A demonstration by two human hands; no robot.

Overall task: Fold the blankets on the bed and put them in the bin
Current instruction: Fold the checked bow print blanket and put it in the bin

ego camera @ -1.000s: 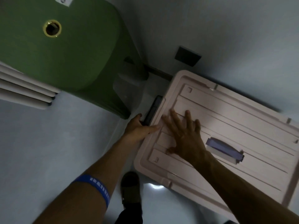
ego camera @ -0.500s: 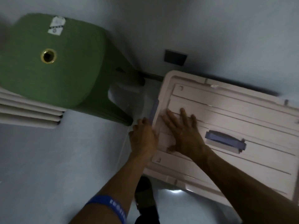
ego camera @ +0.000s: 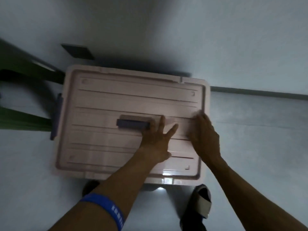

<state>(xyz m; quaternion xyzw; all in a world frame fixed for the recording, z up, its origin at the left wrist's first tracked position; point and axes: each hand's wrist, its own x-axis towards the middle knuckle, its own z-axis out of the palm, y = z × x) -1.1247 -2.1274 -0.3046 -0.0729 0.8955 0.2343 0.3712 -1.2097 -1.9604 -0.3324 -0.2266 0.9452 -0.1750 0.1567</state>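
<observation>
Pink bin [ego camera: 106, 100] lid shut, both hands flat on top

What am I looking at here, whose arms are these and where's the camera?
The camera sits on a person's head, looking down, so the arms are their own. No machine is involved. A pink storage bin stands on the pale floor with its lid on and a purple handle in the middle. The left hand, with a blue wristband up that arm, lies flat on the lid beside the handle. The right hand rests near the lid's right edge. Neither hand holds anything. A slippered foot shows below.
</observation>
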